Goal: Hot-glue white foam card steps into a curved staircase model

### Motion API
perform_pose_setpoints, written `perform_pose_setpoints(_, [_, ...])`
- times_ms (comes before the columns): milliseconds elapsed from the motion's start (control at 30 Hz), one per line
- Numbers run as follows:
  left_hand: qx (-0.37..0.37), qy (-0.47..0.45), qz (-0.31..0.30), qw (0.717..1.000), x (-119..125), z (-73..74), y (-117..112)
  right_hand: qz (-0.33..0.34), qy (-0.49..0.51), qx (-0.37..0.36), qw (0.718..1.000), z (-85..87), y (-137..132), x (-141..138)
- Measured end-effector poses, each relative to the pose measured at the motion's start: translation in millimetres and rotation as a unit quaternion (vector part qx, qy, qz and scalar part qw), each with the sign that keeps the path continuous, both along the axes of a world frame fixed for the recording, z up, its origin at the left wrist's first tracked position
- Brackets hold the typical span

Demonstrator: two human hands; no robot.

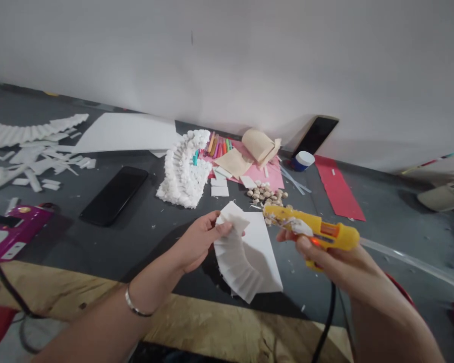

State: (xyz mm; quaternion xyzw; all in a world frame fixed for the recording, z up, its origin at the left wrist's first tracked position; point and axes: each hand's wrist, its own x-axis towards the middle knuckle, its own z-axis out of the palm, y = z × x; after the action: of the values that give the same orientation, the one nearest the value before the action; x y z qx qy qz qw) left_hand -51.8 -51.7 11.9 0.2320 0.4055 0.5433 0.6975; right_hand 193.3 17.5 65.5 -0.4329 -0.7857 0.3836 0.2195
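Note:
Near the front of the dark table, my left hand (204, 242) pinches the upper end of a curved white stepped model (238, 267), which looks like a small staircase. Under my thumb lies a small pale square piece (235, 216) on its top. My right hand (321, 257) is wrapped round a yellow glue gun (314, 229), its nozzle end pointing left toward the model but apart from it. A clear glue stick (408, 259) juts out of the gun's back, and a red light glows on its side. A white sheet (263, 252) lies behind the model.
A white pebbled curved model (185, 171) stands at the back. Beside it are small stones (267, 192), crayons (219, 145) and a blue jar (303, 160). A black phone (114, 195), white scraps (34, 169) and a purple device (20, 232) lie left. The gun's black cord (327, 322) hangs down.

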Motion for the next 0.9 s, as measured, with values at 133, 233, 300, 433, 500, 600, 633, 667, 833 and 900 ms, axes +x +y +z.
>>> perform_pose_setpoints(133, [0.013,0.011,0.009,1.0,-3,10.8,-4,0.025,-0.059,0.033,0.997,13.1,-18,-6])
perform_pose_setpoints(233, [0.029,0.017,0.004,0.999,-5,14.0,-6,0.036,-0.1,0.073,0.992,14.9,-22,-11])
perform_pose_setpoints(300, [0.041,0.017,-0.002,0.999,-5,14.2,-7,0.056,-0.114,0.095,0.987,13.9,-21,-14])
perform_pose_setpoints(433, [0.059,0.027,-0.009,0.998,-6,14.1,-10,0.061,-0.11,0.107,0.986,11.9,-20,-19])
perform_pose_setpoints(500, [0.062,0.037,-0.01,0.997,-6,14.9,-11,0.046,-0.101,0.12,0.987,11.8,-21,-21])
perform_pose_setpoints(600, [0.06,0.045,-0.01,0.997,-7,17.4,-11,0.039,-0.096,0.141,0.985,13.0,-23,-24])
perform_pose_setpoints(633, [0.058,0.046,-0.01,0.997,-7,18.4,-11,0.037,-0.095,0.148,0.984,13.4,-23,-24])
perform_pose_setpoints(667, [0.057,0.046,-0.008,0.997,-7,19.3,-12,0.035,-0.097,0.153,0.983,13.9,-24,-25])
perform_pose_setpoints(833, [0.059,0.053,-0.005,0.997,-6,21.3,-12,0.014,-0.111,0.18,0.977,16.0,-28,-27])
perform_pose_setpoints(900, [0.059,0.055,-0.005,0.997,-6,20.8,-12,0.002,-0.12,0.192,0.974,16.4,-29,-28])
